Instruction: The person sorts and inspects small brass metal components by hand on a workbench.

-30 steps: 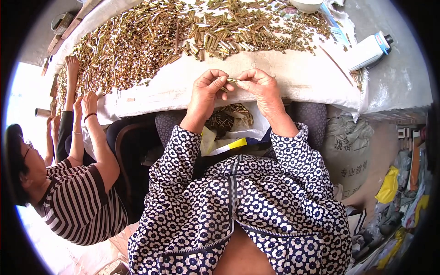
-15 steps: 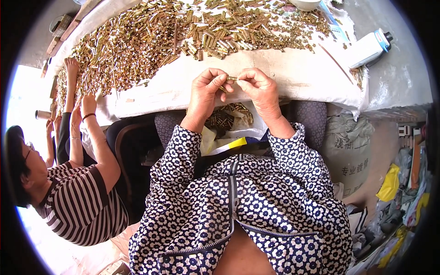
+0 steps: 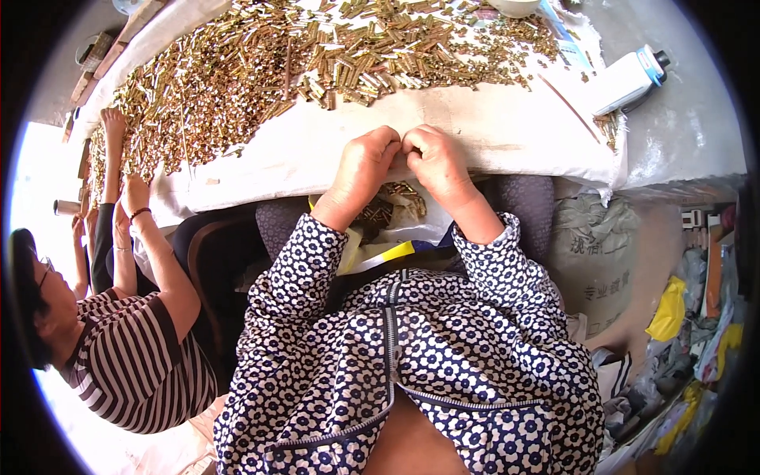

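My left hand and my right hand meet over the near edge of the cloth-covered table. Both are closed, fingers curled inward and knuckles nearly touching. What they pinch is hidden behind the fingers. Beyond them lies a heap of small brass-coloured metal pieces, with longer brass-coloured pieces at its right side. Below my hands, an open plastic bag in my lap area holds more brass-coloured pieces.
A white canister with a black cap lies at the table's right end, near a thin stick. On the left sits a person in a striped shirt, arms reaching to the heap. A filled sack and plastic scraps are at the right.
My hands have drawn together and turned so that their backs hide the fingertips. The brass-coloured pieces seen between my fingers before are out of sight. The whole view has shifted slightly.
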